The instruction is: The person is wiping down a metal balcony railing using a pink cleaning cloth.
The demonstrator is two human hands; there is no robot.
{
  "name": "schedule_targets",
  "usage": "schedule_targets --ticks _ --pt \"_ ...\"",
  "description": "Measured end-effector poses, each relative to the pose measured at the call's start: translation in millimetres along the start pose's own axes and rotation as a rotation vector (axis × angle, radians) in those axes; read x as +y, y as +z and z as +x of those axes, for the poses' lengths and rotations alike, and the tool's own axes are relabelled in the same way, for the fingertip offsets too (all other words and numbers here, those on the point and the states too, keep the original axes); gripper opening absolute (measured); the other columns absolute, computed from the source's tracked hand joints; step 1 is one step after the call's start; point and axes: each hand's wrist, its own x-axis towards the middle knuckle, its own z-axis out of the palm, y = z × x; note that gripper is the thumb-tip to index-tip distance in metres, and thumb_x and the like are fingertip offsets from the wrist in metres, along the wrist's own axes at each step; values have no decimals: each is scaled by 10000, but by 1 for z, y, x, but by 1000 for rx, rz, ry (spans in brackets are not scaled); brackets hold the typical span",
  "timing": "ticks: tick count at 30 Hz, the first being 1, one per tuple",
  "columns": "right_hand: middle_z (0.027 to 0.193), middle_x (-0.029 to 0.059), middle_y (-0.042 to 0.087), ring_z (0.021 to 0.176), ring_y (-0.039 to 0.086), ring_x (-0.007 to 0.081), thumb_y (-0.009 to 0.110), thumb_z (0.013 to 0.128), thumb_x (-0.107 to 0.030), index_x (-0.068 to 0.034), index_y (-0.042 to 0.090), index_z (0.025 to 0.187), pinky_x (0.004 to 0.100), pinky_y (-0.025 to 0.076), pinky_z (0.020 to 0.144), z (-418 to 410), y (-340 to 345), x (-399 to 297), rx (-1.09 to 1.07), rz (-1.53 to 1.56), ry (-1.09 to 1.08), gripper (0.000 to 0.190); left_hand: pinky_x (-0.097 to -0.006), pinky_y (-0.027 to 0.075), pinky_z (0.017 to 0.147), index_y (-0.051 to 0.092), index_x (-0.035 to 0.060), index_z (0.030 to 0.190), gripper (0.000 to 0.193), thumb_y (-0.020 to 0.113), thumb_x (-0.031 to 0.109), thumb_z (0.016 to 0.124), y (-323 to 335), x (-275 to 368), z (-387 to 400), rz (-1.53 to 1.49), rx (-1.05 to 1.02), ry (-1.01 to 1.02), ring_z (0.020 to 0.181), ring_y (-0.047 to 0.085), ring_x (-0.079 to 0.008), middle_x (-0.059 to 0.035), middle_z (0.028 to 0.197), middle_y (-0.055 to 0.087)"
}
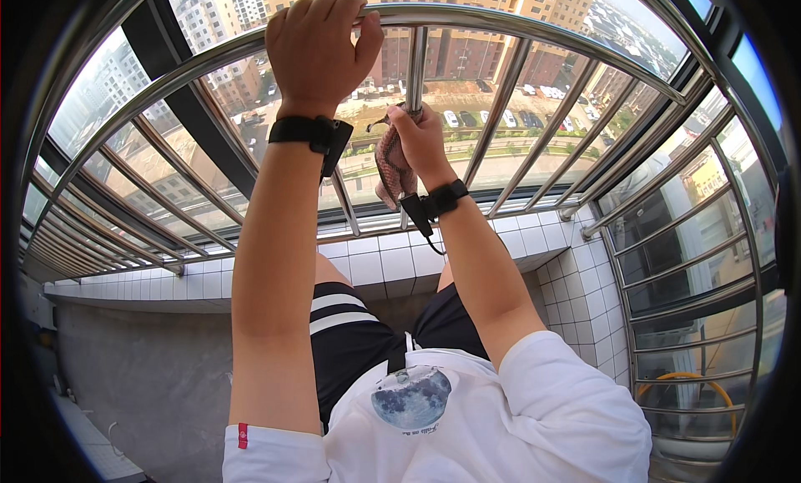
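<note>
My left hand (320, 51) rests over the polished metal top rail (475, 17) of a balcony railing, its fingers curled past the far side. Lower and to the right, my right hand (420, 142) is wrapped around an upright metal bar (415, 64), pressing a pinkish-brown cloth (393, 164) with a dark pattern against it. The cloth hangs crumpled below and left of the fist, and a dark end of it sticks out to the left. How far the cloth wraps behind the bar is hidden.
More upright bars (500, 107) run to both sides, above a white-tiled ledge (375, 258) in front of my knees. Window panes and dark frames (178, 89) stand beyond the railing. At lower right, a yellow hoop (719, 389) shows behind bars. Grey floor (150, 351) lies left.
</note>
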Motion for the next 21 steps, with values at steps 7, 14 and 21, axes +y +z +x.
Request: schedule_targets --ticks 7,14,21 --pt "700 -54 557 626 494 37 704 934 -214 -48 617 832 232 410 569 -7 -1 6 -10 45 27 213 -359 462 771 695 174 950 188 598 334 937 0 0 0 10 6 10 774 652 -178 50 818 681" --pt "696 -59 534 637 484 38 695 943 -214 -59 608 841 236 413 579 -9 -7 22 -37 18 35 204 -360 457 775 693 182 951 185 595 338 937 1 0 0 4 11 8 778 650 -175 56 811 673" --pt "704 -62 530 647 471 38 698 943 -219 -60 604 844 240 410 589 -16 -10 39 -22 -11 51 209 -352 451 754 692 188 942 172 589 327 937 1 -1 0 -8 14 5 756 641 -171 64 797 662"
